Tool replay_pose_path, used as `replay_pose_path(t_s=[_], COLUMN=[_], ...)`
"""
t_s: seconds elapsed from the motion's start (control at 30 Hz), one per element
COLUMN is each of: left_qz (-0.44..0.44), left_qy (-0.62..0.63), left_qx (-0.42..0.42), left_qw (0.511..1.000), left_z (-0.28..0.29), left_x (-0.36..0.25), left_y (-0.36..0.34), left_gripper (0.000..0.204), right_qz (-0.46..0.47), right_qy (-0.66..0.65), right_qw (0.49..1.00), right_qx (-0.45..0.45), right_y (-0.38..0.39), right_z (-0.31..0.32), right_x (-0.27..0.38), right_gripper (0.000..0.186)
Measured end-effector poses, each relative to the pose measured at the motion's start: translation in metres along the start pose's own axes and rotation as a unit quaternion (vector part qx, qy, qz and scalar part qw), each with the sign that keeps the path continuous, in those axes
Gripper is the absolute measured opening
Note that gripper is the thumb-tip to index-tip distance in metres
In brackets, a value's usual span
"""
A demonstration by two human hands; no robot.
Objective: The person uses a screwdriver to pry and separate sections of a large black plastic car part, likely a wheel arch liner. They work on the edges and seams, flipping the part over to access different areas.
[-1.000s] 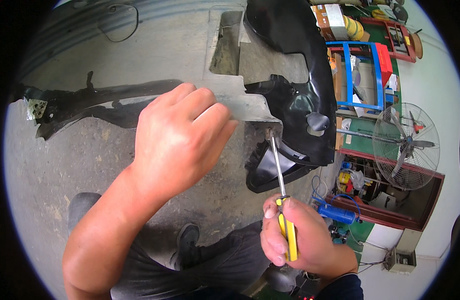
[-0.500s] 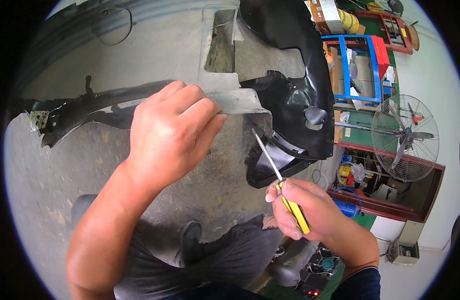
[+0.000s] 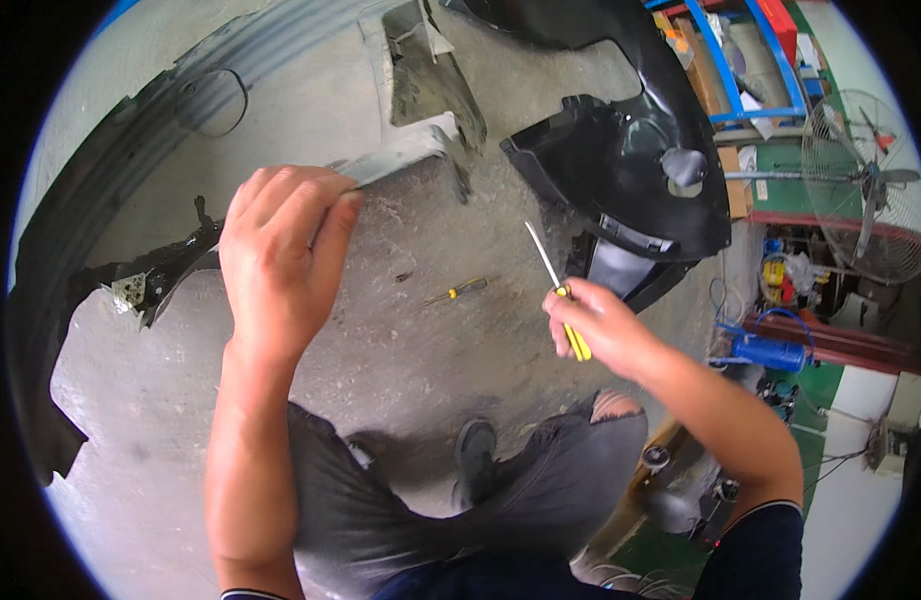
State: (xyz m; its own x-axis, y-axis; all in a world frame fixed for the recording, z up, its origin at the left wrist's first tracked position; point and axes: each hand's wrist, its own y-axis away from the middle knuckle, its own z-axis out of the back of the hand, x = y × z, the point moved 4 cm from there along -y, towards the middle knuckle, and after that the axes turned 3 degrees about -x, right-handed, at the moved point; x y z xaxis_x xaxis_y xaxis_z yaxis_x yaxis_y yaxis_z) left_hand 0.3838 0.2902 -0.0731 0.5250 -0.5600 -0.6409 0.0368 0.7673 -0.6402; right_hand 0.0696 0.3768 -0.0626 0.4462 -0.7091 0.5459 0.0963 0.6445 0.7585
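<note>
My left hand (image 3: 285,245) is closed on the near edge of a large grey panel that looks like a car bumper (image 3: 310,120). The panel has a squarish opening and a bent flange beside my fingers. My right hand (image 3: 592,320) grips a screwdriver (image 3: 577,338) by its yellow and black handle. Its metal shaft points up and to the left, with the tip clear of both panels. To the right lies a glossy black moulded plastic panel (image 3: 580,165), apart from the grey one. A second, small yellow and black screwdriver (image 3: 454,292) lies on the floor between my hands.
Concrete floor (image 3: 400,370) spreads under the panels, with my legs (image 3: 470,500) at the near side. At the right stand a blue metal frame (image 3: 750,70), a large fan (image 3: 865,180) and a blue cylinder (image 3: 770,352). Cables (image 3: 835,460) hang near the right wall.
The grey bumper has come away from the black panel, leaving a gap. My left hand has shifted left with its edge. The screwdriver tip has drawn back, and the floor screwdriver now shows.
</note>
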Motion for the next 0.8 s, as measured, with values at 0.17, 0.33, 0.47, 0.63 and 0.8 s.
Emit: replay_pose_path(t_s=[0.17,0.33,0.47,0.63,0.8], left_qz=[-0.046,-0.077,-0.050,-0.026,-0.012], left_qy=[-0.056,-0.114,-0.162,-0.218,-0.200], left_qx=[0.069,0.138,0.154,0.191,0.258], left_qw=[0.995,0.981,0.973,0.957,0.945], left_z=[0.024,0.045,0.047,0.049,0.042], left_x=[-0.001,-0.005,-0.016,-0.017,-0.022], left_y=[-0.001,-0.008,-0.013,-0.019,-0.011], left_gripper=[0.009,0.009,0.009,0.016,0.028], right_qz=[0.124,0.209,0.309,0.385,0.372], right_qy=[0.362,0.331,0.328,0.313,0.313], right_qw=[0.922,0.916,0.892,0.867,0.873], right_qx=[-0.063,-0.083,-0.032,-0.052,-0.039], right_y=[-0.050,-0.112,-0.174,-0.231,-0.242], right_z=[0.030,0.010,-0.062,-0.137,-0.146], right_x=[-0.020,-0.042,-0.074,-0.101,-0.107], right_gripper=[0.026,0.024,0.022,0.030,0.023])
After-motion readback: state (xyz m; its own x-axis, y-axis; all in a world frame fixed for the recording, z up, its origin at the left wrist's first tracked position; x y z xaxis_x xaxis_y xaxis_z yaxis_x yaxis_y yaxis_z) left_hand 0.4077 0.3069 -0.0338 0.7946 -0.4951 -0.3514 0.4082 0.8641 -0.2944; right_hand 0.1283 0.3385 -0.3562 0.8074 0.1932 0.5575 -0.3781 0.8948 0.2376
